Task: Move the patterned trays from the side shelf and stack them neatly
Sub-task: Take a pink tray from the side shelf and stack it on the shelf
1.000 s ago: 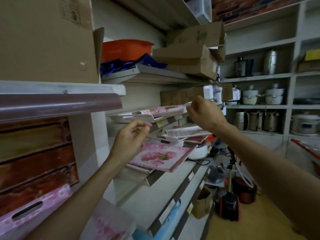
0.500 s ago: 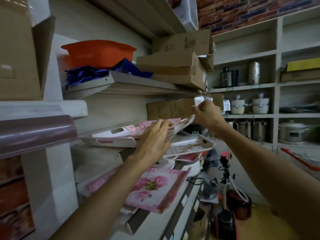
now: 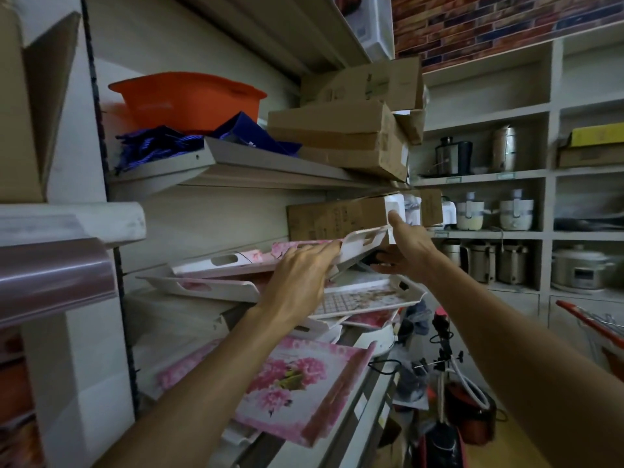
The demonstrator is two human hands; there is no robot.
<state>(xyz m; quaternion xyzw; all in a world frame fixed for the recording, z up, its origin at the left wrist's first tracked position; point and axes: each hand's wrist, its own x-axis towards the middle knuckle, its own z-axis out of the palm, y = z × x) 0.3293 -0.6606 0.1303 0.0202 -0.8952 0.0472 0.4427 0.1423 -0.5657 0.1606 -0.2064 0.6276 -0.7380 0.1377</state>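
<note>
Several white and pink patterned trays lie in a loose pile on the middle side shelf. The top patterned tray point(image 3: 236, 261) has handle slots, and its far end is tilted up. My left hand point(image 3: 300, 275) holds its near long rim, fingers laid over the edge and thumb hidden. My right hand point(image 3: 405, 251) grips the far end, thumb up against the rim and fingers curled beneath. Under it lie a second white tray point(image 3: 202, 287) and a grid-patterned tray point(image 3: 364, 295). A pink floral tray point(image 3: 297, 376) sits on the shelf below, under my left forearm.
A long cardboard box point(image 3: 337, 217) stands right behind the top tray. More cardboard boxes point(image 3: 337, 136) and an orange tub point(image 3: 189, 99) fill the shelf above. Cookers and kettles line the back shelves point(image 3: 489, 234). A tripod point(image 3: 442, 349) and a red cart point(image 3: 591, 319) stand on the floor.
My left hand rose from the pink floral tray to the top tray's near rim. My right hand stayed at the far end, which now tilts upward. The view moved closer.
</note>
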